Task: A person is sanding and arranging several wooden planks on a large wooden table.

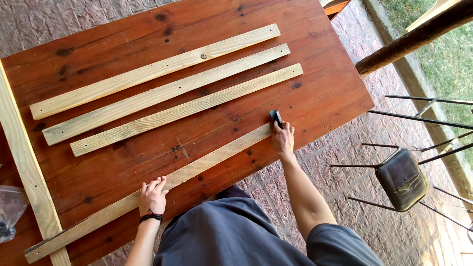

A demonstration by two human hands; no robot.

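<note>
A long pale wooden slat (207, 162) lies diagonally along the near edge of a reddish-brown wooden table (315, 93). My left hand (153, 196) lies flat on the slat's near part, fingers spread, pressing it down. My right hand (283, 138) is at the slat's far end and grips a small dark block (276, 117) set against that end.
Three more pale slats (162, 93) lie side by side across the middle of the table. Another long board (24, 167) runs along the table's left edge. A clear plastic bag (10, 209) sits at the far left. A metal-framed stool (404, 177) stands on brick paving to the right.
</note>
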